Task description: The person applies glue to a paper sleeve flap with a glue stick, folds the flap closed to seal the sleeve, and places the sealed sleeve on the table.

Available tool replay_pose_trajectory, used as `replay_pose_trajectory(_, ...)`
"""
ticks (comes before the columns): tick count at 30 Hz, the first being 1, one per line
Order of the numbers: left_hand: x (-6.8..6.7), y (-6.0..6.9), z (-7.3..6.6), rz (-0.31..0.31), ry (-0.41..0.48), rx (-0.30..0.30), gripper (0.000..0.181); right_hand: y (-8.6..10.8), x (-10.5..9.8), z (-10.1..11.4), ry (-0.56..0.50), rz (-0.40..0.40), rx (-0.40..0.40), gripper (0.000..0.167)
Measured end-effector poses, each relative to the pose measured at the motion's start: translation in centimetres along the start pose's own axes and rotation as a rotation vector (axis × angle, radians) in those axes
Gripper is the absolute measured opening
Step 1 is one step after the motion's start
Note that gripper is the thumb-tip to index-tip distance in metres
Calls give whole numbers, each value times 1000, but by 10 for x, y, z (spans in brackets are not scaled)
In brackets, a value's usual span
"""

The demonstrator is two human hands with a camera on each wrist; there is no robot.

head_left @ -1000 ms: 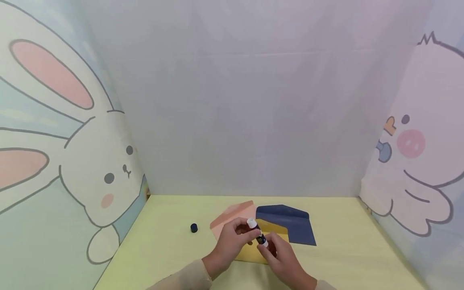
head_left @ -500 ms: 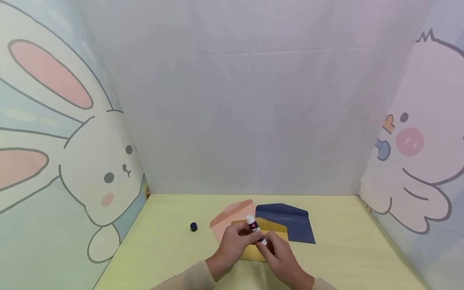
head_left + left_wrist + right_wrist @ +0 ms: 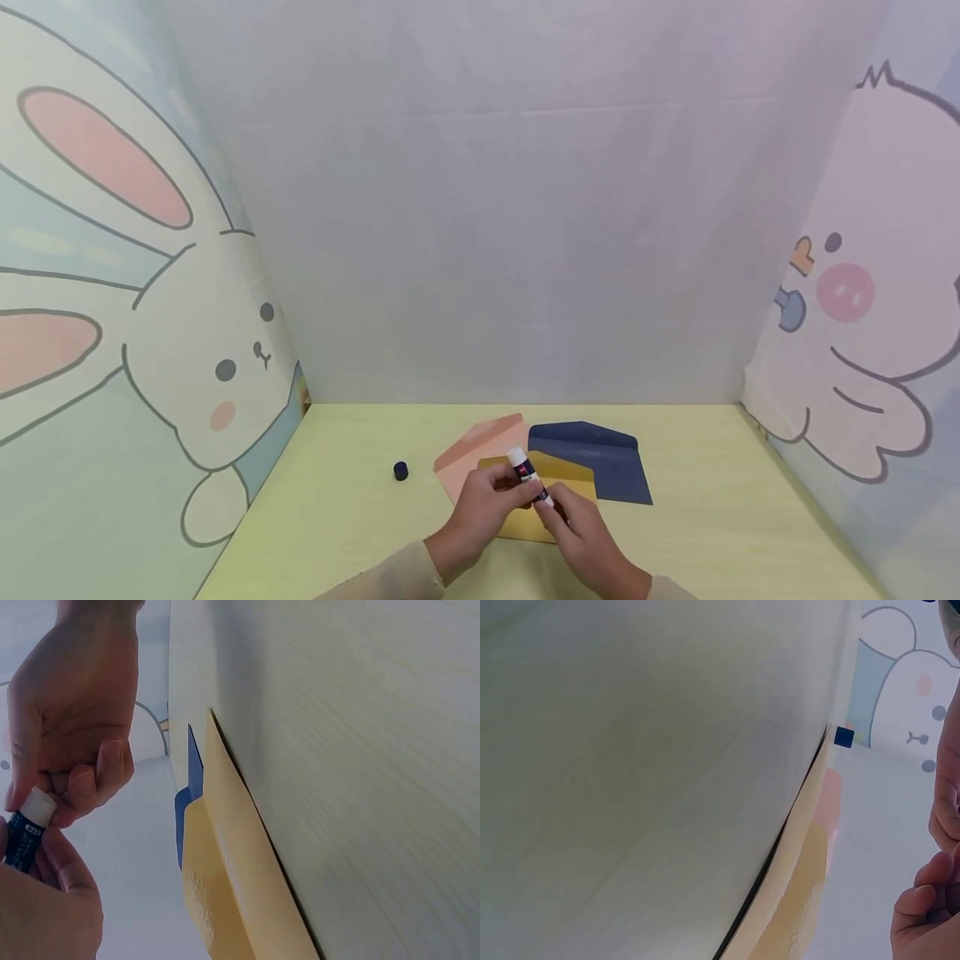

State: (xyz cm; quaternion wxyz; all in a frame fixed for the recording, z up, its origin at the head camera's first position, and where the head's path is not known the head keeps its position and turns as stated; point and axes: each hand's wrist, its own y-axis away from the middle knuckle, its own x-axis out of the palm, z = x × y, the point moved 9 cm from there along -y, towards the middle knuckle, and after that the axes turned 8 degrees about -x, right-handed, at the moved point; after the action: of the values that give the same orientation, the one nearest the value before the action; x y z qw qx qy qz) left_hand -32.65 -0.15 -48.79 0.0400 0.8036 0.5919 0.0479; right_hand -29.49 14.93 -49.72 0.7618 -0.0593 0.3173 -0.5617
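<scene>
My left hand (image 3: pixel 480 510) grips a glue stick (image 3: pixel 525 468) round its dark label, its white top end tilted up and away. With thumb and fingers, my right hand (image 3: pixel 588 540) pinches the white base at the lower end; the left wrist view shows that white base (image 3: pixel 39 807) between its fingertips. Beneath both hands lies a yellow envelope (image 3: pixel 527 527) with its flap spread open. White glue marks (image 3: pixel 201 904) run along that flap in the left wrist view. A dark blue cap (image 3: pixel 401 471) stands on the table to the left, apart from the hands.
A pink envelope (image 3: pixel 480 448) and a navy envelope (image 3: pixel 607 465), flaps unfolded, lie partly under the yellow one. The pale yellow table (image 3: pixel 337 517) meets a grey back wall (image 3: pixel 517 250); side walls carry cartoon drawings.
Both hands keep hold of the glue stick above the yellow envelope. The stick's tilt shifts slightly and the left hand moves a little to the right.
</scene>
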Motion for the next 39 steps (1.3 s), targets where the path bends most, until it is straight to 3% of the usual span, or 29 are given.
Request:
replay_pose_trajectory(7, 0, 2, -5, 2, -7, 6, 24, 1, 0, -3, -48, 35, 25, 28)
replay_pose_trajectory(14, 1, 4, -7, 17, -1, -2, 30, 3, 6, -7, -204, 106, 56, 38)
replay_pose_trajectory(18, 0, 4, -7, 20, -13, -2, 31, 2, 5, -8, -182, 116, 78, 39)
replay_pose_trajectory(23, -2, 3, -4, 12, -70, -5, 24, -4, -9, -10, -85, 28, 179, 30)
replay_pose_trajectory(27, -1, 2, -2, 23, -152, 16, 20, -10, -19, -10, -99, -61, 255, 30)
replay_pose_trajectory(34, 8, 4, 2, 87, -229, 18, 17, -21, -21, -4, -36, -87, 231, 13)
replay_pose_trajectory(39, 14, 2, 11, 155, -248, -22, 18, -22, -27, -6, -98, -137, 263, 16)
